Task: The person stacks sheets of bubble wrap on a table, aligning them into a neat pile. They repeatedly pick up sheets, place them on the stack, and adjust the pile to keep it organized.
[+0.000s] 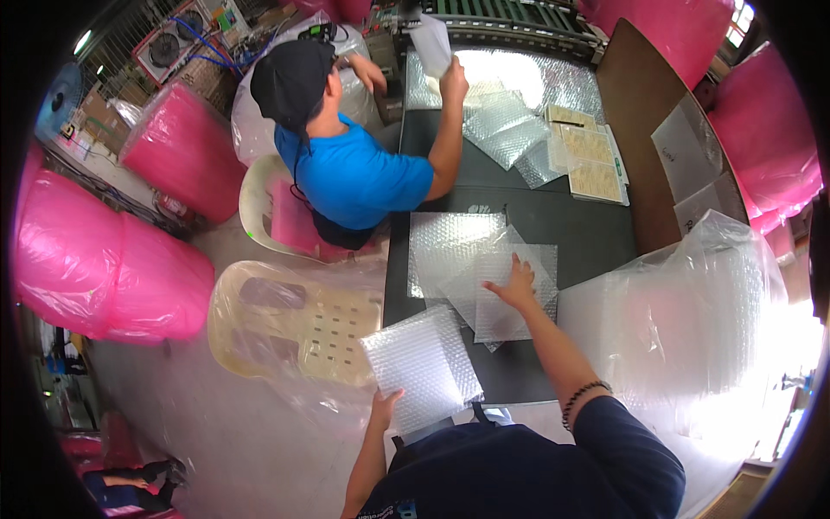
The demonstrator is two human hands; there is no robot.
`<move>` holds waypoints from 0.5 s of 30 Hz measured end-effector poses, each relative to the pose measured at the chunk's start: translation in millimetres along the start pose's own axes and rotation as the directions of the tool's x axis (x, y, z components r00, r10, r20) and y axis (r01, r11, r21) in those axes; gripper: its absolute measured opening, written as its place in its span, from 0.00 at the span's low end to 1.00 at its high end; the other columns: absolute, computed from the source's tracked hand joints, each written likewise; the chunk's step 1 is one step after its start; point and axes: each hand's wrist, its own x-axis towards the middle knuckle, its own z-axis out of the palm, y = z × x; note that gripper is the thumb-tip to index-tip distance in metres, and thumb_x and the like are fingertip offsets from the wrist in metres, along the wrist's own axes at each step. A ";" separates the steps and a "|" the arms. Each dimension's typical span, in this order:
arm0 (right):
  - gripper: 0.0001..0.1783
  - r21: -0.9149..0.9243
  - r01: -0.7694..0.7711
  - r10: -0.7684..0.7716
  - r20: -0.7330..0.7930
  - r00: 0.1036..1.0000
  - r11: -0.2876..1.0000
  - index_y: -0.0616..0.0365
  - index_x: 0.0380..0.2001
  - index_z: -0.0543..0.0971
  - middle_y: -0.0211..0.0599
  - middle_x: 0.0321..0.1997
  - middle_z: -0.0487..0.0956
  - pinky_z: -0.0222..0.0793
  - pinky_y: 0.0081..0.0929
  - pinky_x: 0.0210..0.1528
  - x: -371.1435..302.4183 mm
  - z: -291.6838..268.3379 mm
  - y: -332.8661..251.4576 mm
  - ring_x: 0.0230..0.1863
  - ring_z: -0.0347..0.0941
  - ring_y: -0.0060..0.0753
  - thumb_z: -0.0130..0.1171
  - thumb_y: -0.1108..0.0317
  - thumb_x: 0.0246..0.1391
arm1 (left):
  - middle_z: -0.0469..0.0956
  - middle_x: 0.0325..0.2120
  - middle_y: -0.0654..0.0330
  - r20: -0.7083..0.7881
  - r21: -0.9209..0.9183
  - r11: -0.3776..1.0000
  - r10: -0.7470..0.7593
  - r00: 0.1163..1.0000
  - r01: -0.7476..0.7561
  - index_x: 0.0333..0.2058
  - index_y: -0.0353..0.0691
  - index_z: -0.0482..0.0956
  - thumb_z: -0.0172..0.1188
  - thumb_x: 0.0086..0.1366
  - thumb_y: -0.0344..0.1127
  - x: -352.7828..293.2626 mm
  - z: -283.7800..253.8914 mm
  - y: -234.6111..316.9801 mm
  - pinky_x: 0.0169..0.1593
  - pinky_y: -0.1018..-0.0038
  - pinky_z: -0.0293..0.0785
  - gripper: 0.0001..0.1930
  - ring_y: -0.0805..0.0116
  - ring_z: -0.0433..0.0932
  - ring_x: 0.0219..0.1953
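My left hand [384, 406] grips the lower left edge of a small stack of clear bubble wrap sheets [419, 368], held tilted over the near left edge of the dark table. With fingers spread, my right hand [517, 285] rests on a loose pile of bubble wrap sheets [445, 238] in the middle of the table. The pile's sheets overlap at different angles, and the topmost one [493, 316] lies under my palm. I cannot tell whether these pieces are flat sheets or pouches.
Across the table [553, 221], a co-worker in a blue shirt [359, 169] raises a translucent sheet [431, 45]. More bubble wrap [510, 130] and a clipboard with papers [595, 164] lie farther back. A large plastic-wrapped stack [666, 320] stands right; a cream plastic chair [337, 342] stands left.
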 end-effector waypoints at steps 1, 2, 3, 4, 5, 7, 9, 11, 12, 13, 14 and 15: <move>0.52 -0.039 -0.120 0.123 0.077 0.989 0.992 0.50 0.62 0.47 0.57 0.64 0.45 0.49 0.68 0.54 -7.7 21.1 -7.9 0.64 0.40 0.65 0.66 0.53 0.38 | 0.74 0.42 0.57 -0.046 -0.060 0.998 -0.003 0.999 0.000 0.46 0.33 0.70 0.63 0.52 0.36 -7.5 -5.4 -3.3 0.52 0.71 0.63 0.23 0.68 0.70 0.46; 0.55 -0.087 -0.226 0.236 0.143 0.961 0.970 0.48 0.63 0.42 0.55 0.66 0.39 0.46 0.72 0.53 -14.2 38.6 -16.3 0.65 0.34 0.66 0.66 0.51 0.38 | 0.72 0.44 0.57 -0.153 -0.041 0.989 0.137 0.979 -0.144 0.47 0.33 0.69 0.62 0.53 0.36 -12.3 -2.4 -3.1 0.53 0.70 0.61 0.24 0.67 0.68 0.49; 0.55 -0.107 -0.285 0.298 0.136 0.945 0.953 0.48 0.63 0.42 0.55 0.66 0.39 0.46 0.72 0.53 -19.2 50.5 -20.0 0.65 0.34 0.66 0.66 0.51 0.38 | 0.71 0.46 0.56 -0.252 0.000 0.959 0.273 0.928 -0.282 0.49 0.33 0.68 0.62 0.53 0.35 -13.9 4.6 -3.1 0.55 0.70 0.59 0.25 0.67 0.66 0.51; 0.55 -0.127 -0.337 0.352 0.123 0.928 0.933 0.48 0.64 0.42 0.55 0.66 0.40 0.47 0.72 0.53 -21.0 59.0 -25.2 0.65 0.35 0.66 0.65 0.51 0.38 | 0.69 0.48 0.56 -0.340 0.054 0.906 0.412 0.845 -0.420 0.50 0.33 0.67 0.62 0.53 0.34 -9.3 12.7 1.4 0.57 0.69 0.57 0.26 0.66 0.64 0.54; 0.52 -0.109 -0.353 0.360 0.046 0.932 0.929 0.50 0.63 0.46 0.57 0.65 0.45 0.50 0.68 0.53 -23.8 65.3 -28.9 0.64 0.40 0.65 0.65 0.53 0.39 | 0.68 0.49 0.55 -0.333 0.117 0.893 0.448 0.830 -0.436 0.50 0.32 0.67 0.61 0.53 0.34 -1.7 15.2 3.4 0.57 0.69 0.57 0.26 0.66 0.62 0.55; 0.44 -0.017 -0.239 0.240 0.039 0.970 0.971 0.54 0.60 0.54 0.56 0.60 0.56 0.58 0.59 0.52 -24.5 61.3 -18.8 0.60 0.53 0.60 0.63 0.59 0.41 | 0.67 0.50 0.53 -0.302 0.238 0.853 0.519 0.800 -0.464 0.50 0.30 0.67 0.60 0.54 0.33 14.2 19.3 7.5 0.58 0.69 0.56 0.25 0.66 0.59 0.57; 0.34 0.165 0.028 -0.052 0.146 0.988 0.986 0.60 0.55 0.63 0.54 0.53 0.68 0.65 0.49 0.50 -19.7 27.8 8.1 0.53 0.66 0.53 0.60 0.67 0.43 | 0.65 0.52 0.52 -0.096 0.364 0.866 0.401 0.911 -0.343 0.51 0.31 0.66 0.57 0.57 0.36 13.3 11.6 14.8 0.59 0.69 0.54 0.24 0.65 0.58 0.58; 0.21 0.795 0.030 -0.220 0.132 0.966 0.606 0.65 0.45 0.71 0.45 0.41 0.76 0.71 0.35 0.43 -70.0 -53.5 -17.3 0.41 0.75 0.40 0.54 0.77 0.43 | 0.64 0.53 0.52 -0.013 0.352 0.899 0.282 0.959 -0.259 0.52 0.33 0.66 0.54 0.61 0.40 19.4 9.3 22.2 0.60 0.69 0.53 0.24 0.65 0.58 0.58; 0.20 0.867 -0.073 -0.280 0.238 0.930 0.492 0.66 0.44 0.71 0.44 0.41 0.76 0.71 0.33 0.42 -81.5 -66.9 -19.9 0.41 0.75 0.38 0.53 0.77 0.43 | 0.64 0.53 0.52 0.002 0.280 0.934 0.230 0.973 -0.221 0.52 0.35 0.66 0.52 0.62 0.42 23.7 11.3 26.9 0.60 0.69 0.52 0.23 0.65 0.58 0.58; 0.19 0.910 -0.194 -0.348 0.327 0.879 0.366 0.66 0.43 0.71 0.44 0.41 0.76 0.71 0.31 0.42 -91.9 -72.0 -22.7 0.41 0.74 0.36 0.53 0.78 0.44 | 0.64 0.54 0.52 0.025 0.217 0.960 0.174 0.984 -0.175 0.53 0.36 0.66 0.50 0.63 0.44 27.3 9.7 29.5 0.60 0.69 0.52 0.23 0.66 0.58 0.58; 0.18 0.915 -0.325 -0.425 0.399 0.812 0.238 0.66 0.43 0.71 0.43 0.41 0.76 0.71 0.29 0.41 -101.4 -71.2 -25.3 0.41 0.74 0.35 0.52 0.78 0.44 | 0.65 0.53 0.53 0.085 -0.007 0.990 0.140 0.986 -0.140 0.53 0.37 0.66 0.48 0.64 0.45 31.4 2.8 23.1 0.59 0.70 0.53 0.23 0.66 0.59 0.58; 0.18 0.882 -0.358 -0.392 0.460 0.797 0.307 0.66 0.42 0.71 0.42 0.40 0.76 0.71 0.29 0.40 -100.2 -36.0 -14.7 0.40 0.74 0.35 0.55 0.75 0.44 | 0.66 0.52 0.53 0.150 -0.228 0.970 0.119 0.982 -0.082 0.53 0.39 0.67 0.46 0.65 0.47 34.8 -4.4 16.8 0.59 0.70 0.54 0.23 0.67 0.59 0.57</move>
